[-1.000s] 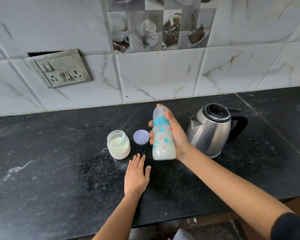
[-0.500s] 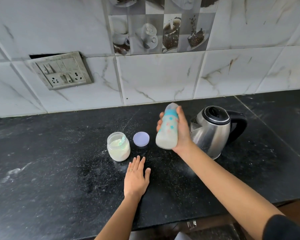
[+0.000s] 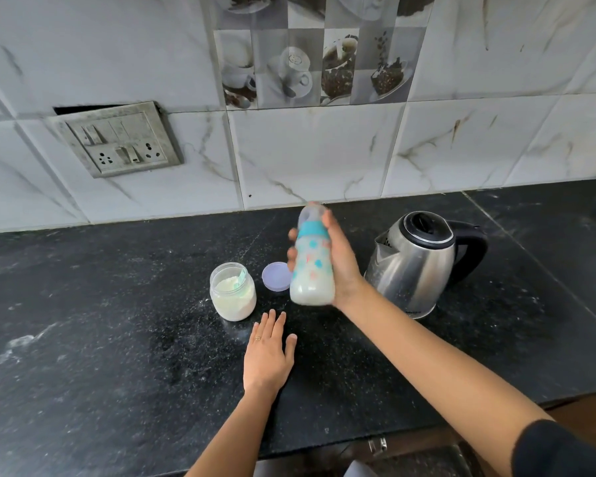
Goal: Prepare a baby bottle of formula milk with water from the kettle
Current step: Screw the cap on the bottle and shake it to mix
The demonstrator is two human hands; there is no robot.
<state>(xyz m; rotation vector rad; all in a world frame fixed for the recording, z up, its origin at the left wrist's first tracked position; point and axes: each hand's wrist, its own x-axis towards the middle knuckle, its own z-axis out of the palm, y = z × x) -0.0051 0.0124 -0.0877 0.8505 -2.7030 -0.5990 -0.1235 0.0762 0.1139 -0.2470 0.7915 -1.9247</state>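
Our right hand (image 3: 341, 266) holds the baby bottle (image 3: 312, 266) over the countertop (image 3: 100, 339), kettle (image 3: 415, 266) to its right, jar lid (image 3: 276, 277) and formula jar (image 3: 233, 292) to its left. Our left hand (image 3: 267, 359) rests flat on the countertop before the jar lid.

Bottle (image 3: 312, 266) in the right hand (image 3: 343, 266) back near upright after leaning top-to-the-right half a second ago, swung left away from the kettle (image 3: 417, 266), its edge now overlapping the lid (image 3: 274, 277) in view, outline motion-blurred
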